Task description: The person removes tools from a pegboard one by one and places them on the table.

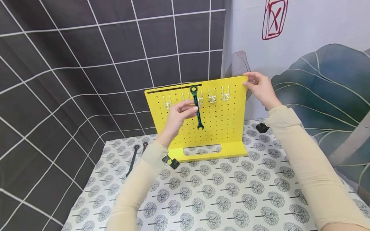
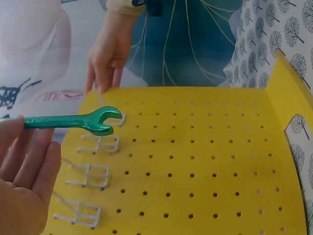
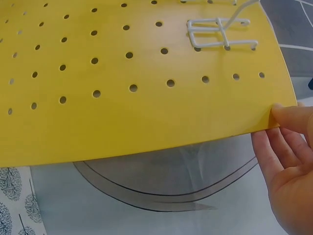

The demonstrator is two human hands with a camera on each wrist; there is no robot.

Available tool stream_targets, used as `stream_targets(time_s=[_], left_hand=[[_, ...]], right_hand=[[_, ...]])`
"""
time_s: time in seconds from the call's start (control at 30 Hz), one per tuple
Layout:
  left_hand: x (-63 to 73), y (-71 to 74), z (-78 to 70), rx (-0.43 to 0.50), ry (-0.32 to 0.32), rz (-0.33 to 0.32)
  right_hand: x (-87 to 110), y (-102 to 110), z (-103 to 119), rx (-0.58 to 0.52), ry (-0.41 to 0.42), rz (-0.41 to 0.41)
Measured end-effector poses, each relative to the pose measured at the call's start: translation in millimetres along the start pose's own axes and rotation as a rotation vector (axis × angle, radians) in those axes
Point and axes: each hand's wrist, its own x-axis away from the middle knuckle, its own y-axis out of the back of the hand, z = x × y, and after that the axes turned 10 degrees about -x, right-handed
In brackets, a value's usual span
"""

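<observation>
My left hand [image 1: 180,116] pinches a dark green combination wrench [image 1: 196,100] by its middle, ring end up and open end down, in front of a yellow pegboard [image 1: 216,128]. In the left wrist view the wrench's open jaw [image 2: 100,122] shows bright green, apart from the board. At the board's upper right corner, my right hand [image 1: 260,88] grips the edge, thumb on the front face and fingers behind, as the right wrist view shows. White wire hooks [image 1: 225,93] sit in a row along the board's upper part, one partly hidden behind the wrench.
Two more wrenches lie on the tree-patterned tablecloth left of the board: a dark one [image 1: 132,160] and another [image 1: 145,146] partly covered by my left arm. A dark grid-patterned curtain [image 1: 115,57] hangs behind and to the left. The board's foot [image 1: 231,149] rests on the table.
</observation>
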Motion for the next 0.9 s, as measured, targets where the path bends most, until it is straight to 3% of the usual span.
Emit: stream_targets(time_s=[0.47, 0.9], left_hand=[[27.6, 64.8, -20.4, -0.091, -0.006, -0.112], [70.3, 123.7, -39.1, -0.162, -0.051, -0.200]], right_hand=[[1.1, 0, 0, -0.022, 0.015, -0.003], [2.2, 0, -1, -0.018, 0.023, -0.005]])
